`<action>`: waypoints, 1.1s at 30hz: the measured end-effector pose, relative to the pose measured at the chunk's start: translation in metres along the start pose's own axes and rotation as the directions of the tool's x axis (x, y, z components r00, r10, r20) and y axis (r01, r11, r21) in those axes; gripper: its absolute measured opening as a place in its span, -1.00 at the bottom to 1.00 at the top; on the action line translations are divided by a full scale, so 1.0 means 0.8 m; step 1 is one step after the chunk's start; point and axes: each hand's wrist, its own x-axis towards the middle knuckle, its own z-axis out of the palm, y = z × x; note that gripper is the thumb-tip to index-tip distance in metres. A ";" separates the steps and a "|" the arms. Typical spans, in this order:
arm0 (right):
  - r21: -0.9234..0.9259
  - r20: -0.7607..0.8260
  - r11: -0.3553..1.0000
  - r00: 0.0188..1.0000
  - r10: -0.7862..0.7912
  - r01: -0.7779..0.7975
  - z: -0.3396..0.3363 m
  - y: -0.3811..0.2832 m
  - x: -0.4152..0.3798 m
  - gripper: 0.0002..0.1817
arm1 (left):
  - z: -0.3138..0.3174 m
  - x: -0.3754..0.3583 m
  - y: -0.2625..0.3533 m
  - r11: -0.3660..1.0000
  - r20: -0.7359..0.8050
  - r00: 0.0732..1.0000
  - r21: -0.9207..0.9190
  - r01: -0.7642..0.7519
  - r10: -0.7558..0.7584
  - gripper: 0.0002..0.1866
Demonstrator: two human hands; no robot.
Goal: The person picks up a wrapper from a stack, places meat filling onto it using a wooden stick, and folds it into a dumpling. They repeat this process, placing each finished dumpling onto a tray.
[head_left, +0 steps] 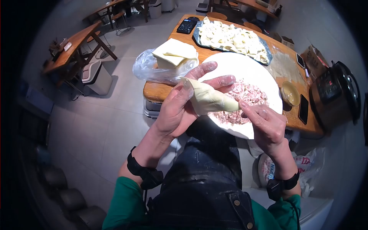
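A pale dough wrapper (209, 99), partly rolled into a tube, is held in the air over the near side of a round white plate (218, 59). My left hand (184, 101) grips the wrapper's left end between thumb and palm, its other fingers spread behind. At the wrapper's right tip, my right hand (266, 122) pinches with thumb and forefinger. Minced pink filling (249, 94) lies on the plate behind the wrapper. To the left, a stack of square wrappers (174, 51) rests on a clear plastic bag (145, 65).
A dark tray (264, 55) of folded dumplings stands at the table's back, beside a calculator (186, 26). On the right are a small yellow bowl (290, 94), a phone (303, 109) and a black cooker (333, 96). A bin (97, 78) stands on the floor at left.
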 end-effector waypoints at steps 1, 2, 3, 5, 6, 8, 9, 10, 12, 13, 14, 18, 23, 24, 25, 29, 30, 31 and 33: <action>-0.102 -0.067 0.992 0.995 -0.078 0.070 -0.001 0.000 0.004 -0.46 | 0.005 0.001 -0.001 1.000 -0.073 0.997 -0.011 -0.016 0.015 -0.33; -0.142 -0.100 0.987 0.990 -0.096 0.081 0.001 0.003 0.004 -0.48 | 0.005 0.000 -0.002 1.000 -0.072 0.997 -0.011 -0.019 0.018 -0.33; -0.144 -0.099 0.986 0.990 -0.099 0.084 0.000 0.003 0.005 -0.48 | 0.004 -0.001 -0.003 1.000 -0.078 0.997 -0.010 0.006 -0.006 -0.35; -0.203 -0.106 0.972 0.985 -0.138 0.115 -0.003 0.004 0.007 -0.49 | 0.000 -0.006 -0.009 1.000 -0.082 0.996 -0.011 0.028 -0.029 -0.36; -0.205 -0.104 0.972 0.985 -0.140 0.117 -0.004 0.005 0.007 -0.49 | -0.004 -0.011 -0.012 0.999 -0.168 0.985 0.019 0.032 -0.028 -0.40; -0.214 -0.122 0.968 0.980 -0.156 0.127 -0.006 0.008 0.007 -0.50 | -0.007 -0.013 -0.013 0.998 -0.252 0.968 0.049 0.036 -0.023 -0.43; -0.216 -0.122 0.968 0.980 -0.157 0.128 -0.006 0.009 0.008 -0.50 | -0.007 -0.013 -0.012 0.998 -0.247 0.969 0.046 0.035 -0.022 -0.46; -0.226 -0.123 0.963 0.977 -0.175 0.144 -0.005 0.010 0.009 -0.50 | -0.007 -0.013 -0.012 0.999 -0.242 0.970 0.043 0.033 -0.021 -0.48; -0.239 -0.120 0.957 0.973 -0.197 0.164 -0.008 0.011 0.012 -0.50 | -0.001 -0.009 -0.010 0.999 -0.285 0.958 0.010 0.037 -0.033 -0.48; -0.234 -0.110 0.958 0.975 -0.195 0.165 -0.010 0.010 0.014 -0.50 | 0.003 -0.007 -0.007 0.999 -0.329 0.943 -0.024 0.043 -0.048 -0.49; -0.230 -0.101 0.959 0.976 -0.192 0.165 -0.011 0.010 0.015 -0.50 | 0.005 -0.004 -0.004 0.999 -0.328 0.943 -0.025 0.040 -0.046 -0.49; -0.240 -0.092 0.958 0.979 -0.181 0.155 -0.015 0.012 0.019 -0.51 | 0.019 0.009 0.016 0.993 -0.324 0.943 0.058 0.106 -0.082 -0.46; -0.304 -0.136 0.944 0.974 -0.180 0.132 -0.016 0.013 0.021 -0.50 | 0.030 0.007 0.021 0.983 -0.247 0.968 -0.185 0.006 -0.053 -0.49; -0.306 -0.136 0.943 0.974 -0.181 0.132 -0.014 0.013 0.019 -0.50 | 0.031 0.007 0.021 0.965 -0.188 0.981 -0.262 0.002 -0.053 -0.46; -0.314 -0.131 0.943 0.978 -0.162 0.115 -0.013 0.013 0.016 -0.51 | 0.032 0.006 0.021 0.941 -0.128 0.990 -0.339 0.003 -0.050 -0.43; -0.315 -0.118 0.945 0.984 -0.135 0.092 -0.006 0.011 0.007 -0.53 | 0.025 -0.001 0.004 0.970 -0.134 0.991 -0.243 -0.011 -0.022 -0.44; -0.316 -0.114 0.944 0.985 -0.131 0.089 -0.003 0.010 0.005 -0.53 | 0.026 0.000 -0.002 0.999 -0.182 0.983 -0.049 -0.012 0.003 -0.45; -0.317 -0.115 0.944 0.985 -0.130 0.088 0.002 0.008 0.001 -0.53 | 0.027 0.000 -0.006 0.989 -0.223 0.974 0.147 -0.004 0.037 -0.47; -0.251 -0.103 0.967 0.992 -0.071 0.043 0.011 0.007 -0.010 -0.53 | 0.022 0.002 -0.015 0.997 -0.230 0.972 0.072 -0.027 0.043 -0.54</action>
